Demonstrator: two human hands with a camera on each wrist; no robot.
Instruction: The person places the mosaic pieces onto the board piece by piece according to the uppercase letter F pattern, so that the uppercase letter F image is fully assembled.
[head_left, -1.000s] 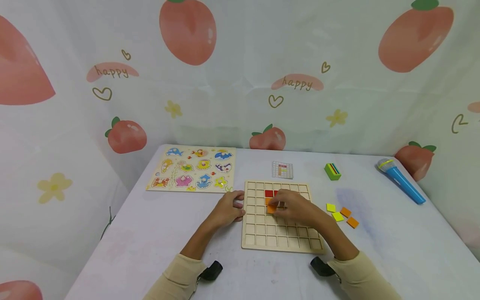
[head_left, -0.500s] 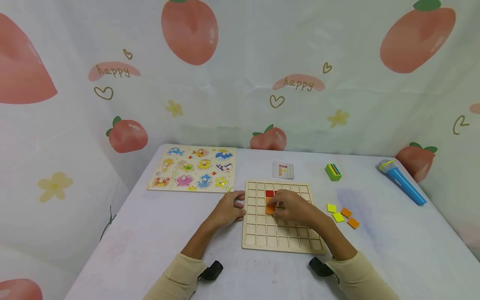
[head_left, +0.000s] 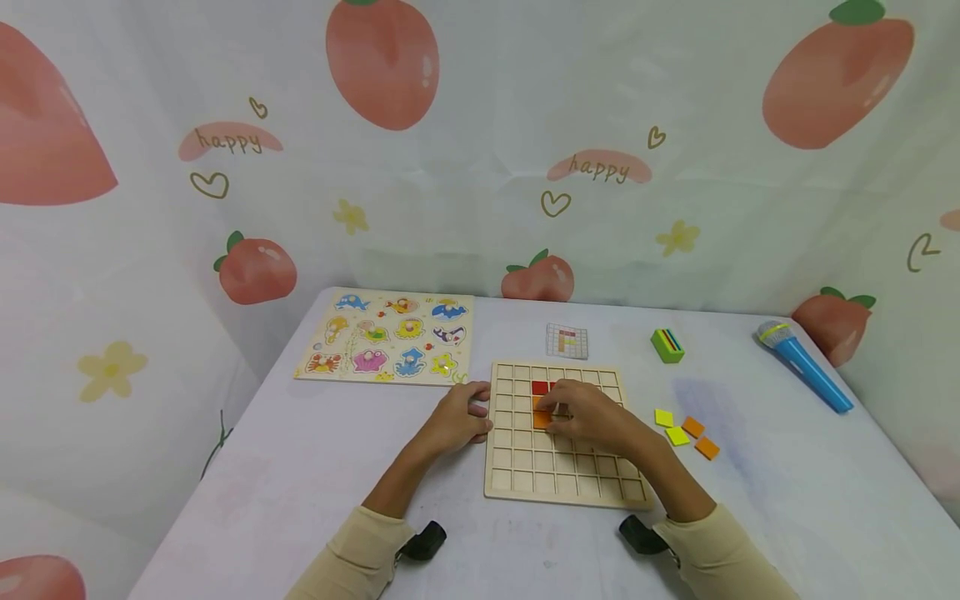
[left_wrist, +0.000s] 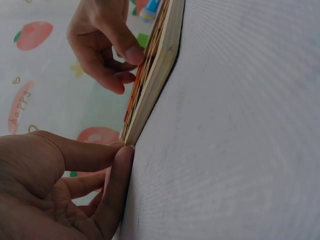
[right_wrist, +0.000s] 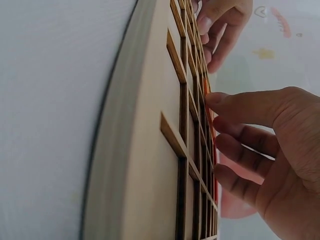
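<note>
My left hand (head_left: 453, 417) holds the left edge of a wooden grid board (head_left: 522, 481). In the left wrist view, its thumb and a finger pinch the board's rim. Over the board's upper middle, my right hand (head_left: 588, 414) touches an orange square tile (head_left: 542, 422) with its fingertips. That tile lies in a cell, below another orange tile (head_left: 536, 403) partly covered by the fingers. A red tile (head_left: 539, 387) sits above them, with more red beside it mostly hidden by the hand. In the right wrist view, thumb and fingers are spread apart along the board's surface.
Loose yellow tiles (head_left: 677, 436) and orange tiles (head_left: 707, 448) lie right of the board. Behind are a printed grid card (head_left: 567, 342), a green block with coloured stripes (head_left: 667, 345) and a toy microphone (head_left: 806, 367). A sea-animal puzzle (head_left: 390, 337) lies back left.
The lower orange tile sat slightly askew one second ago and now lies square in its cell. Both hands have stayed in nearly the same place.
</note>
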